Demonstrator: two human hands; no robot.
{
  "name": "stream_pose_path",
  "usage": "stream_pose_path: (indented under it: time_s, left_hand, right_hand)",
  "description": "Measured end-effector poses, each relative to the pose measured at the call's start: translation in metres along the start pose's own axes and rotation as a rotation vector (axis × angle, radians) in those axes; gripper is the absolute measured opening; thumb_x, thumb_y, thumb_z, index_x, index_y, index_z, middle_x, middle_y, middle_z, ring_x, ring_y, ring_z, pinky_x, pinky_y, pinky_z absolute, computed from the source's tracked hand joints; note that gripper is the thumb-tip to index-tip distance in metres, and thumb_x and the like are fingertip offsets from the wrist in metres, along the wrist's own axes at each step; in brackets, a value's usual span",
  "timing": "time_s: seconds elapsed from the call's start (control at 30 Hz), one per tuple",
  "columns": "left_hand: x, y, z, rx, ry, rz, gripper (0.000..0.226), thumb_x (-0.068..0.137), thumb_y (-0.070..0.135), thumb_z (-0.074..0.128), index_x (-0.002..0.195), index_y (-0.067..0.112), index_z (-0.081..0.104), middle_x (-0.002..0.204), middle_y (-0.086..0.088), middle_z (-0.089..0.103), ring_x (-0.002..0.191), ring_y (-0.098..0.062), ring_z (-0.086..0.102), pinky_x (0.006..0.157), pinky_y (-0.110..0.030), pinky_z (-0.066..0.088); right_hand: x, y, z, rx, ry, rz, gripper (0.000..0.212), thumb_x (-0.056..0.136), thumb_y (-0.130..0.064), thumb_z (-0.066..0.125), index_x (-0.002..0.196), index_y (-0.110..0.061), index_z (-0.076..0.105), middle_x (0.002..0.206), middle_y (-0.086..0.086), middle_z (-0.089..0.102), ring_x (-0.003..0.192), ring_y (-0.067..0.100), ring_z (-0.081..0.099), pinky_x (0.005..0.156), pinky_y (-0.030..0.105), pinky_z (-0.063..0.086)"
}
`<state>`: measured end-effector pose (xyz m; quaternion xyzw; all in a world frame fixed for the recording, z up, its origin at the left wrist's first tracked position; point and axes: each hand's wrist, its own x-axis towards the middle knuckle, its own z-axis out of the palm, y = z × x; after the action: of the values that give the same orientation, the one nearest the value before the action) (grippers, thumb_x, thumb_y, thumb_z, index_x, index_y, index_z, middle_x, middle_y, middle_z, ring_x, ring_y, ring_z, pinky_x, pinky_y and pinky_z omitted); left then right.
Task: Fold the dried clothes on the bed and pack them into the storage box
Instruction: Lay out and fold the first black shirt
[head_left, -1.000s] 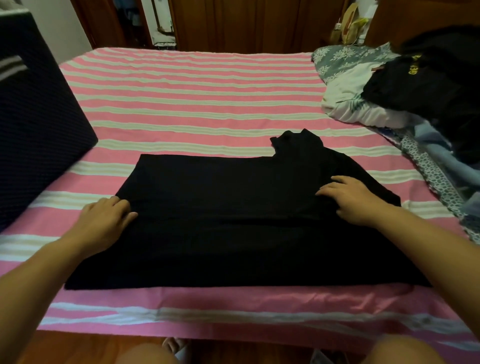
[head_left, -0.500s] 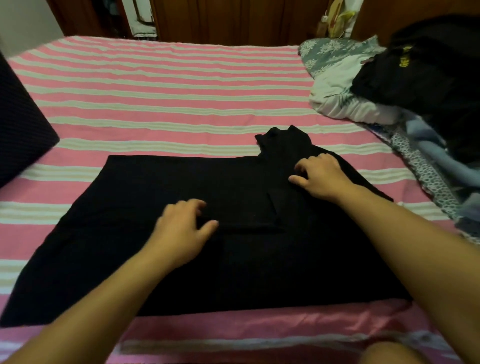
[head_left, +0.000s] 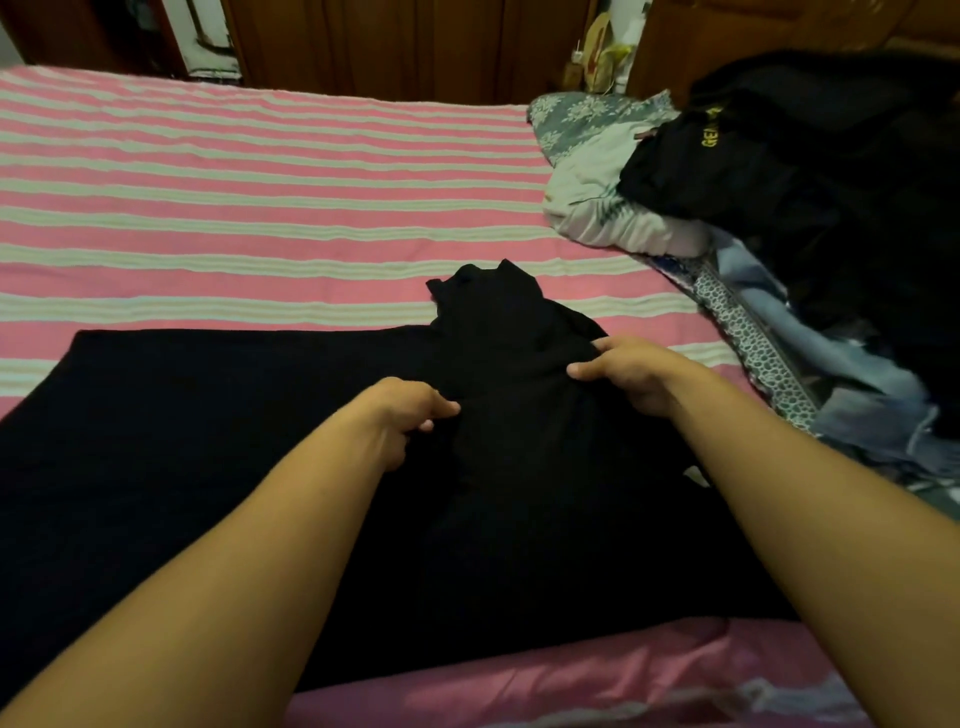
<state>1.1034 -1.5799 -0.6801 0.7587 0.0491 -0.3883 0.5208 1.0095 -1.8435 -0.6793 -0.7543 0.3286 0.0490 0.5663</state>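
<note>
Both of your hands pinch the black garment (head_left: 260, 441) near its collar end, left hand (head_left: 400, 415) and right hand (head_left: 628, 374) flanking it, while its long axis stretches leftward across the striped bed (head_left: 260, 182).

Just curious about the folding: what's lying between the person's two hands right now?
In the head view, only the black garment itself lies between the left hand and the right hand; both grip its bunched fabric.

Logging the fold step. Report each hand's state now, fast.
Left hand: fingers curled, pinching the flat black fabric garment.
Right hand: fingers curled, gripping the same garment near its collar end.
</note>
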Motion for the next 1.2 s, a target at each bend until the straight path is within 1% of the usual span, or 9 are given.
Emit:
stream_pose_path:
  time_s: [0.2,0.37,0.47,0.6,0.73,0.83,0.97,1.07,1.2]
  left_hand:
    - [-0.056,-0.019,-0.015,-0.172,-0.175,0.411,0.018,0.089,-0.006,0.065,0.095,0.01,0.067,0.098,-0.014,0.069,0.093,-0.029,0.066,0.084,-0.038,0.059]
    - [-0.09,-0.082,-0.037,0.62,-0.111,0.763,0.04,0.085,0.001,0.075,0.095,0.039,0.072,0.133,0.013,0.054,0.124,-0.002,0.049,0.108,-0.025,0.037]
    - [-0.079,-0.111,-0.039,0.659,0.064,0.862,0.05,0.085,-0.004,0.069,0.12,0.032,0.066,0.135,0.013,0.05,0.131,-0.007,0.044,0.114,-0.029,0.033]
    - [-0.058,-0.108,-0.051,0.775,0.236,0.884,0.05,0.088,0.006,0.071,0.134,0.026,0.062,0.131,0.007,0.061,0.126,-0.018,0.053,0.111,-0.037,0.041]
    - [-0.053,-0.087,-0.043,0.949,0.153,0.906,0.046,0.09,0.028,0.074,0.133,0.036,0.062,0.127,0.012,0.062,0.121,-0.018,0.053,0.104,-0.045,0.045]
    - [-0.045,-0.078,-0.027,0.973,0.081,0.962,0.029,0.092,0.026,0.072,0.12,0.035,0.07,0.112,0.015,0.065,0.108,-0.014,0.056,0.098,-0.043,0.048]
    - [-0.031,-0.076,-0.02,0.648,0.115,0.799,0.015,0.095,0.019,0.07,0.095,0.034,0.07,0.098,0.015,0.067,0.098,-0.007,0.063,0.083,-0.025,0.051]
    - [-0.029,-0.078,-0.015,0.677,0.123,0.74,0.013,0.096,0.021,0.068,0.104,0.032,0.068,0.098,0.017,0.063,0.096,-0.003,0.06,0.083,-0.025,0.05]
    - [-0.036,-0.077,-0.015,0.944,0.047,0.817,0.048,0.095,0.023,0.06,0.136,0.045,0.053,0.115,0.015,0.051,0.109,-0.013,0.056,0.1,-0.043,0.049]
  right_hand:
    - [-0.093,-0.005,-0.004,0.23,-0.011,-0.449,0.031,0.083,0.011,0.068,0.106,-0.01,0.071,0.101,0.005,0.075,0.095,0.018,0.072,0.082,0.028,0.056]
    - [-0.17,0.08,0.009,-0.429,0.024,-0.487,0.05,0.063,0.011,0.056,0.075,-0.037,0.068,0.126,-0.01,0.059,0.12,0.002,0.053,0.101,0.014,0.034]
    - [-0.178,0.119,0.018,-0.368,0.275,-0.441,0.067,0.072,0.024,0.046,0.078,-0.039,0.067,0.132,-0.006,0.053,0.131,0.009,0.043,0.111,0.026,0.03]
    - [-0.156,0.112,0.004,-0.204,0.492,-0.318,0.061,0.077,0.023,0.038,0.093,-0.028,0.067,0.12,0.008,0.063,0.11,0.02,0.061,0.101,0.038,0.049]
    - [-0.117,0.094,0.0,-0.496,0.353,-0.346,0.063,0.082,0.015,0.053,0.135,-0.019,0.061,0.129,0.005,0.063,0.122,0.019,0.058,0.109,0.034,0.043]
    - [-0.101,0.081,-0.006,-0.585,0.246,-0.332,0.05,0.082,0.016,0.056,0.118,-0.014,0.072,0.106,-0.002,0.067,0.106,0.014,0.064,0.1,0.026,0.047]
    - [-0.091,0.081,-0.022,-0.511,0.378,-0.305,0.04,0.083,0.012,0.059,0.093,-0.021,0.078,0.089,-0.004,0.073,0.096,0.016,0.069,0.091,0.026,0.049]
    - [-0.084,0.091,-0.021,-0.458,0.422,-0.272,0.03,0.086,0.004,0.067,0.091,-0.023,0.078,0.088,-0.004,0.073,0.096,0.016,0.069,0.092,0.028,0.05]
    - [-0.089,0.086,-0.014,-0.445,0.419,-0.222,0.04,0.087,0.009,0.056,0.101,-0.024,0.074,0.103,0.0,0.072,0.105,0.02,0.066,0.098,0.03,0.049]
